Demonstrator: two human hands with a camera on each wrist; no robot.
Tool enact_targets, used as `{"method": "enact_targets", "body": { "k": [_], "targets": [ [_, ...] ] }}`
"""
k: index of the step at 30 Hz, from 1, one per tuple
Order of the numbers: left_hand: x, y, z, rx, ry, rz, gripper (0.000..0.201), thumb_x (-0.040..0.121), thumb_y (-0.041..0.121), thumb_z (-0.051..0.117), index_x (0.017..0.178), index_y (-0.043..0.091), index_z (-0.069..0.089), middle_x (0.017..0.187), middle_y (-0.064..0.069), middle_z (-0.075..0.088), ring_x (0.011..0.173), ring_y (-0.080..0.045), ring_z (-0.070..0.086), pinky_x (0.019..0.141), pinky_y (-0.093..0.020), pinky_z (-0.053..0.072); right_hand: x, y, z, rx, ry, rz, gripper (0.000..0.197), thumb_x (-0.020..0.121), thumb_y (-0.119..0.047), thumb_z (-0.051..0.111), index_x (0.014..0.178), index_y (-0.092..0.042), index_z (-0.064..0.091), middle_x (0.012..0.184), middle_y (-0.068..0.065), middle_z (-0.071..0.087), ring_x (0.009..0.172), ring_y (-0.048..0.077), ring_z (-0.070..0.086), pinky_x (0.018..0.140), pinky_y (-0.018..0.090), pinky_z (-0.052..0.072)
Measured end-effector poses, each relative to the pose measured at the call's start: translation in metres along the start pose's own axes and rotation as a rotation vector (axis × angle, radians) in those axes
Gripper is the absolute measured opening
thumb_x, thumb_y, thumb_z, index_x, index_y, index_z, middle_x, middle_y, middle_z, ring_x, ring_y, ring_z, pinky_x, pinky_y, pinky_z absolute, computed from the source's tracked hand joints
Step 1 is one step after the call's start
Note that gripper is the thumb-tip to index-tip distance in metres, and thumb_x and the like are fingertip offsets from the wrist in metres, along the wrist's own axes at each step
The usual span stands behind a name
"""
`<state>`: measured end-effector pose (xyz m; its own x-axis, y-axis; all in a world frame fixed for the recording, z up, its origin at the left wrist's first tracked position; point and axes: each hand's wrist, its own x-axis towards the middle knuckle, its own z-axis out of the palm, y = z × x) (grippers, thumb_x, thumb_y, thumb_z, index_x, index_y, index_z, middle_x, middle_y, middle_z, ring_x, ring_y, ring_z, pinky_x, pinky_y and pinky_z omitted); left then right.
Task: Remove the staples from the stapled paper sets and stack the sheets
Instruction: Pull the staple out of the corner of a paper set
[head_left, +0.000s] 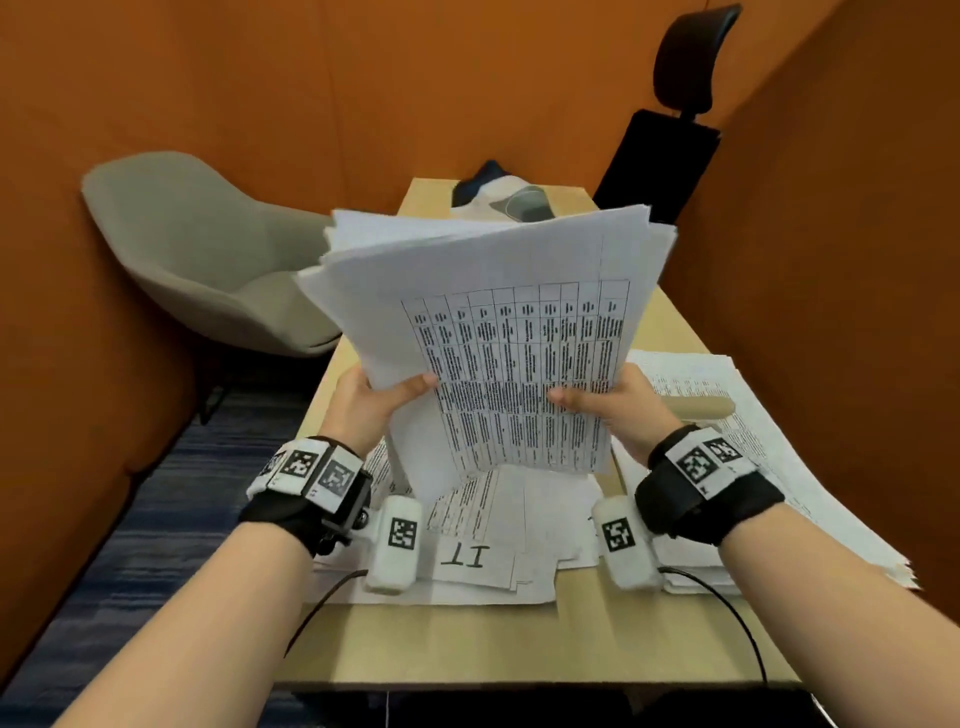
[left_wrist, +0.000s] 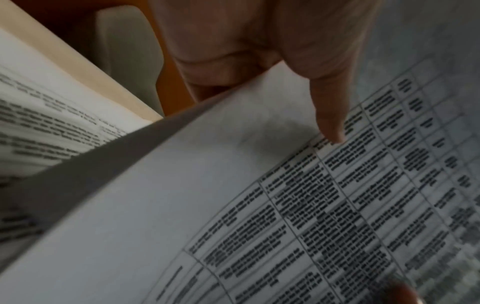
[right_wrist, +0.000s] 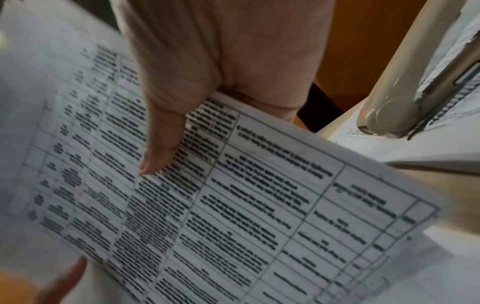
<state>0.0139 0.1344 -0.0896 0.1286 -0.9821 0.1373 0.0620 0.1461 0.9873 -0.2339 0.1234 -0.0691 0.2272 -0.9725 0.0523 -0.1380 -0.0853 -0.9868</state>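
Above the counter (head_left: 467, 639), the left hand (head_left: 363, 400) and right hand (head_left: 618, 402) each pinch a side of the big paper bundle (head_left: 493, 322), thumbs on top.

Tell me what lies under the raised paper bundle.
Under the paper bundle: loose printed sheets on the table, one marked "11". Whatever lies farther back under it is covered.

Grey chair (head_left: 208, 249) left of desk (head_left: 457, 639), black chair (head_left: 670, 130) behind (orange walls (head_left: 363, 78) all rnd).
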Motion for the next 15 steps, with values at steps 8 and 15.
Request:
{"method": "enact_targets", "body": {
  "k": [8,15],
  "targets": [
    [0.001,0.014,0.008,-0.081,0.127,0.091,0.010,0.086,0.013,0.063,0.092,0.021,0.062,0.083,0.012,0.070,0.072,0.003,0.067,0.064,-0.013,0.052,0.000,-0.007,0.014,0.100,0.091,-0.027,0.041,0.060,-0.027,0.073,0.098,-0.022,0.060,0.107,0.004,0.069,0.100,0.020,0.066,0.089,0.042,0.052],
    [-0.009,0.011,0.007,-0.069,0.134,0.093,0.009,0.088,0.014,0.060,0.092,0.021,0.062,0.073,0.018,0.071,0.072,0.006,0.066,0.061,-0.010,0.050,-0.004,0.000,0.016,0.158,0.113,0.056,0.088,0.044,-0.045,0.087,0.116,-0.009,0.052,0.113,0.006,0.067,0.104,0.023,0.065,0.094,0.050,0.048]
  ]
}}
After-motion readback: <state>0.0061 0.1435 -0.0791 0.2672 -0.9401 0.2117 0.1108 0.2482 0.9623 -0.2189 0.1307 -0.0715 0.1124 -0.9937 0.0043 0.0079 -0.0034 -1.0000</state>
